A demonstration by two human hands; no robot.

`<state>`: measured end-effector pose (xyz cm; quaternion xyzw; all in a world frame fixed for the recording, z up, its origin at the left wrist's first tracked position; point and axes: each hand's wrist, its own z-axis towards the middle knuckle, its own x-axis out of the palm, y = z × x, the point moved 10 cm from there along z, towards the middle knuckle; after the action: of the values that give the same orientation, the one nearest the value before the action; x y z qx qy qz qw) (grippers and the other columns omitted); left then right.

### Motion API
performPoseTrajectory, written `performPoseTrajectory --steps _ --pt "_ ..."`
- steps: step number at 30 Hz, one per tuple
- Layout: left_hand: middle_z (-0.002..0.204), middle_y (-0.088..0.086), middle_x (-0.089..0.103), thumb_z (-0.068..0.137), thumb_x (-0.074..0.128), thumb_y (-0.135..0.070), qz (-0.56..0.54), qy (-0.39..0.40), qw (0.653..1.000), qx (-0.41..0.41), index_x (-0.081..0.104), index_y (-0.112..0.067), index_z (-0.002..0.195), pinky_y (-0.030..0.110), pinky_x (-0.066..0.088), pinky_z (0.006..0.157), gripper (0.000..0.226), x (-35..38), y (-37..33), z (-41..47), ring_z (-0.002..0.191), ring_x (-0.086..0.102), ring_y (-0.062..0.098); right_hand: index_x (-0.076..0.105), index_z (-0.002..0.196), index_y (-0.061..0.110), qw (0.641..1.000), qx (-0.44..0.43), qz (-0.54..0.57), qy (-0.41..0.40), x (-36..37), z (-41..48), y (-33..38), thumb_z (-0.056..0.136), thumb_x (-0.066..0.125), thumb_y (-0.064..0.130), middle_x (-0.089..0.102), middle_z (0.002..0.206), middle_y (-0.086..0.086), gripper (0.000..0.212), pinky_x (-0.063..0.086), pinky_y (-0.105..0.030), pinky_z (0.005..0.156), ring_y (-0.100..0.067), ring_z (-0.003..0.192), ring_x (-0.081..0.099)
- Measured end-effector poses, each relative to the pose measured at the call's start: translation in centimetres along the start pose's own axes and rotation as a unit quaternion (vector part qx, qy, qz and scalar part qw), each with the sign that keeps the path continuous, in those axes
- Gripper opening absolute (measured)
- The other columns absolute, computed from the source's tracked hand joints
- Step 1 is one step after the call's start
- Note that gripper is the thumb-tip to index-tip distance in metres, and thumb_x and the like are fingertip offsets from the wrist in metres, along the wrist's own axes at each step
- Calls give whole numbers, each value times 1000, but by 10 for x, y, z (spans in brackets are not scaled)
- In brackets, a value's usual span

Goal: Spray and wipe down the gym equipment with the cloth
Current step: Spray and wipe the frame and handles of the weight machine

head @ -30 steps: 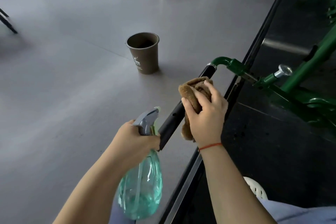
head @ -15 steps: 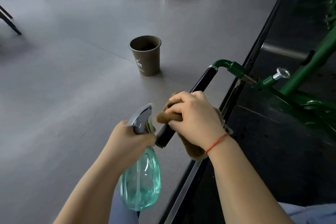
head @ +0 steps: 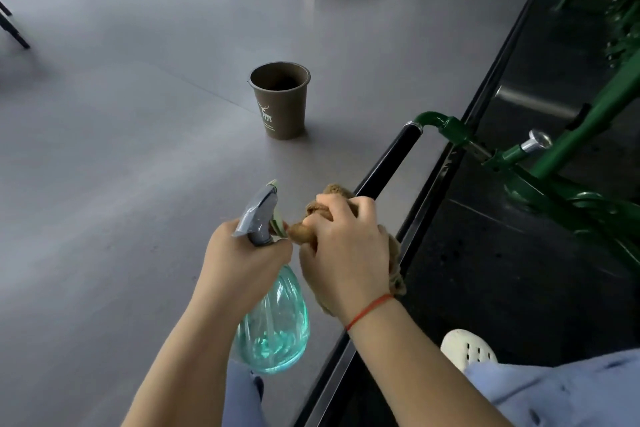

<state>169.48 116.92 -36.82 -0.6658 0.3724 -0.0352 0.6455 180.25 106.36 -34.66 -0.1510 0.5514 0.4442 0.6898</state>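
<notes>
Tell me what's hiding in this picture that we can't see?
All in the head view:
- The near end of the black handle: covered by the right hand and the cloth.
- The spray bottle trigger: mostly hidden by the left hand.
- The bottom of the brown cup: too dark inside to tell what it holds.
- The green machine: cut off by the right edge.

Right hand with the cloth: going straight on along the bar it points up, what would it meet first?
Bare black grip lies ahead of the right hand and cloth; the first stop is probably the green bend at the grip's far end. The brown cup seems off-line.
</notes>
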Motion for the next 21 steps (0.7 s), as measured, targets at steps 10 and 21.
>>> performPoseTrajectory --steps 10,21 --pt "65 5 34 75 64 0 15 47 999 17 63 2 83 32 24 54 8 9 -4 -4 59 25 18 78 99 20 764 268 571 -137 0 -40 -105 84 66 7 70 114 3 23 52 -25 88 -19 108 67" --pt "51 -2 27 75 66 -2 53 97 993 32 35 -2 67 24 20 42 32 33 -14 -26 46 21 13 65 80 9 428 435 790 59 71 0 -97 102 36 56 67 65 -9 59 56 -26 53 -22 53 68"
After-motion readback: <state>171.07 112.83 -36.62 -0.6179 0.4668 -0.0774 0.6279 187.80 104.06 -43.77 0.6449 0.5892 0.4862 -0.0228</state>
